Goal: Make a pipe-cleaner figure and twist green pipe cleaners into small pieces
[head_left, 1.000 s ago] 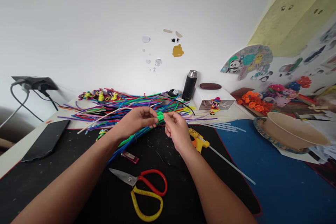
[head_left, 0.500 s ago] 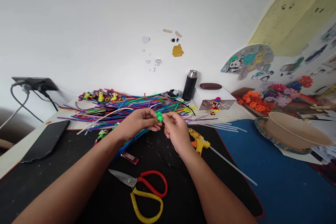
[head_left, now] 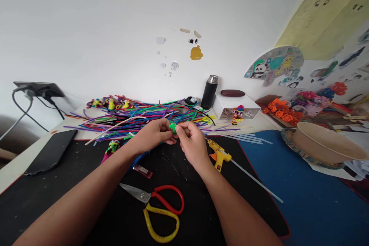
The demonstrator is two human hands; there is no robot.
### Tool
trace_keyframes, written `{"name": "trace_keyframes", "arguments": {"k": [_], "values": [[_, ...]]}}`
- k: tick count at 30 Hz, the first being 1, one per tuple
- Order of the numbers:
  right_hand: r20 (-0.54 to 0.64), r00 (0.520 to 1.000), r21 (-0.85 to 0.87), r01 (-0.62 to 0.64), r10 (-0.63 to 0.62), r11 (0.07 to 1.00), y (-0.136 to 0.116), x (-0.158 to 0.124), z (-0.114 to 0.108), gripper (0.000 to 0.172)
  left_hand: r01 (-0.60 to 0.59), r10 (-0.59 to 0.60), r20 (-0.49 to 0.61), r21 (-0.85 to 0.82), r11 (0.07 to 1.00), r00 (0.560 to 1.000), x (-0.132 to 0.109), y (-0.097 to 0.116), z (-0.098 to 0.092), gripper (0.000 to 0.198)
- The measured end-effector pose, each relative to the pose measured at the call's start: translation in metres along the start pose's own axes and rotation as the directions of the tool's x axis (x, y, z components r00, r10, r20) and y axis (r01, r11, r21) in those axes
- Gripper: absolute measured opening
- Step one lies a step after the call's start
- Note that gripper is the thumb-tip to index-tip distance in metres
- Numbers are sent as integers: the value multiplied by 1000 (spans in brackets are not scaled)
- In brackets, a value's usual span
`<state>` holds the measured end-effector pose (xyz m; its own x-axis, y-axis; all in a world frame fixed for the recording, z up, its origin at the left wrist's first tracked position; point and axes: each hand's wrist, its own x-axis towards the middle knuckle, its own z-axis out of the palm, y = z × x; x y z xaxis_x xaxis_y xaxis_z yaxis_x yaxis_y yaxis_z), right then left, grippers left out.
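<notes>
A small bright green piece of coiled pipe cleaner (head_left: 173, 127) is pinched between both hands, above the far part of the black mat (head_left: 196, 207). My left hand (head_left: 155, 135) grips it from the left with thumb and fingers closed. From the right, my right hand (head_left: 192, 140) has its thumb and forefinger pressed on the same piece, covering part of it. Below the hands lie scissors (head_left: 148, 197) with one red and one yellow handle, blades to the left. A yellow glue gun (head_left: 219, 154) with a long glue stick rests right of my right hand.
Many coloured pipe cleaners (head_left: 138, 113) spread behind the hands. A phone (head_left: 52, 152) lies left; a small red packet (head_left: 143, 171) sits near my left forearm. Behind stand a black thermos (head_left: 209, 92), a white box (head_left: 230, 103) and a small figure (head_left: 237, 115). A beige bowl (head_left: 325, 142) is at right.
My right thumb has shifted left over the green piece, hiding more of it. The green piece has turned slightly. The view has moved a little.
</notes>
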<state>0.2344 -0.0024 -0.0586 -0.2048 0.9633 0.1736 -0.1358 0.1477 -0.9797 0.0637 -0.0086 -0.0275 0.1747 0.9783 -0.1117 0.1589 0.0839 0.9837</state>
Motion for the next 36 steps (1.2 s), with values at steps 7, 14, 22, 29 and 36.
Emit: {"name": "trace_keyframes", "arguments": {"k": [7, 14, 22, 29, 36], "values": [[-2, 1000, 30, -2, 2, 1000, 1, 0, 0, 37, 0, 5, 22, -215, 977, 1000, 0, 4, 0, 32], [-14, 999, 161, -49, 52, 986, 0, 3, 0, 38, 23, -12, 35, -332, 943, 999, 0, 2, 4, 45], [-26, 999, 145, -30, 35, 989, -1, 4, -1, 33, -90, 99, 52, -152, 984, 994, -4, 11, -1, 45], [-19, 999, 114, -32, 34, 993, 0, 4, -2, 31, -103, 104, 23, -41, 994, 994, -6, 16, -5, 36], [9, 1000, 75, -31, 30, 997, -1, 1, 1, 30, -131, 131, -8, 14, 991, 991, -6, 17, -3, 48]]}}
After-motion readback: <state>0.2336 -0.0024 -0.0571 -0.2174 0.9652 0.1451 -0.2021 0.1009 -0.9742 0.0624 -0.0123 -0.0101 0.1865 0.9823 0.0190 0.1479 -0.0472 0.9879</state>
